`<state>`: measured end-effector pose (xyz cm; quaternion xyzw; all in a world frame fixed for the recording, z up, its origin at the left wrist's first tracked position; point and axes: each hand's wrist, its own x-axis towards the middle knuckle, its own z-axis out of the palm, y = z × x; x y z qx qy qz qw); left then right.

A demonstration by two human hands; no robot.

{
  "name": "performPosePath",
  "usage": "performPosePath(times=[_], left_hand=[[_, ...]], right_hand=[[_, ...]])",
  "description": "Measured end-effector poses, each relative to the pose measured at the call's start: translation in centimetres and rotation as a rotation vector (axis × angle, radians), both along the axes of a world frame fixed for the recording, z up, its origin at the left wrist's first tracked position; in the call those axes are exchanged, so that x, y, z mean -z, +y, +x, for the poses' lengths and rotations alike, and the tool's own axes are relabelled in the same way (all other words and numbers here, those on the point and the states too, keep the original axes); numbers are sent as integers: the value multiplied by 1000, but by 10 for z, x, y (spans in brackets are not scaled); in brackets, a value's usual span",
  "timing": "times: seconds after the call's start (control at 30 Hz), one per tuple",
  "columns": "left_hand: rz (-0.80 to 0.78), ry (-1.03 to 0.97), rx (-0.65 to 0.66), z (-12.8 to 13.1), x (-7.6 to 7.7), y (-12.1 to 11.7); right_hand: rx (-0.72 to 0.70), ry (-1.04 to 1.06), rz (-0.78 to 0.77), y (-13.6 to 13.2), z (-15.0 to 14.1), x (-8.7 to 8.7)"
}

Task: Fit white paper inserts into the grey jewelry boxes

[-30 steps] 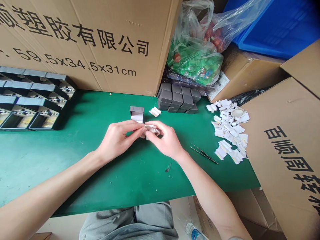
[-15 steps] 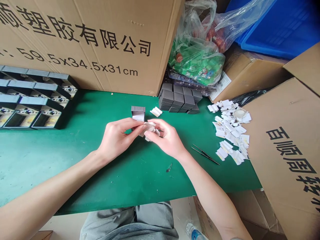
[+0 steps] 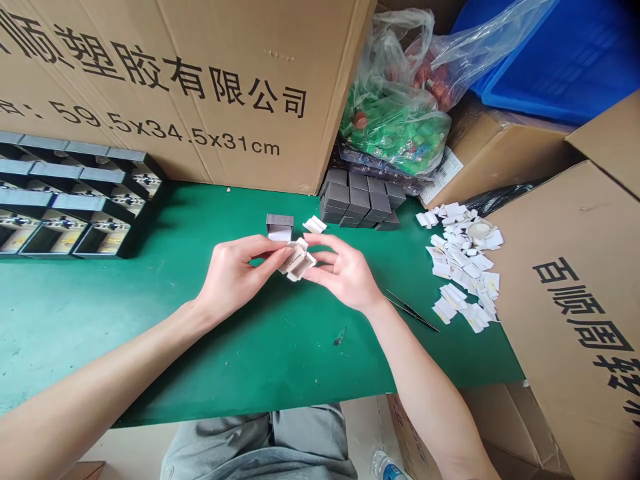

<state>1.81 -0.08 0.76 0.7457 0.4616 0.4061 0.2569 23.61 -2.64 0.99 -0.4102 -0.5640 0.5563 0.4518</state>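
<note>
My left hand (image 3: 235, 273) pinches a small white folded card insert (image 3: 297, 259) above the green table (image 3: 150, 327). My right hand (image 3: 347, 272) is beside it, fingers loosened and apart, its fingertips close to or just touching the insert's right side. Right behind the insert stands a small open grey box (image 3: 279, 227) with a white lining. Another white insert (image 3: 315, 225) lies on the mat beside that box.
A stack of closed grey boxes (image 3: 361, 199) sits behind. A heap of white inserts (image 3: 465, 263) and black tweezers (image 3: 413, 311) lie to the right. Rows of open boxes (image 3: 75, 200) stand at left. Large cardboard cartons (image 3: 200, 87) wall the back and right (image 3: 575, 320).
My right hand has let go of the insert and its fingers have spread. The insert, now in my left fingers only, has turned so its folded shape shows.
</note>
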Motion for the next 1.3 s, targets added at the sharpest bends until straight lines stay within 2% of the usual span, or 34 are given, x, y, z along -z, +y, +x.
performPosePath(times=[0.13, 0.3, 0.5, 0.77, 1.0, 1.1, 1.3], left_hand=[[6, -9, 34, -1, 1, 0], [-11, -8, 108, -2, -2, 1], [-58, 16, 169, -3, 1, 5], [3, 69, 196, -3, 5, 3], [-178, -59, 172, 1, 3, 2], [-249, -121, 143, 2, 5, 1], [-182, -100, 125, 3, 4, -3]], right_hand=[[36, 13, -8, 1, -2, 4], [63, -73, 91, 3, -4, 7], [54, -93, 54, 4, -3, 9], [59, -156, 124, 4, -4, 9], [92, -307, 297, -1, -5, 9], [46, -320, 253, -2, -7, 9], [56, -266, 189, -4, -12, 10]])
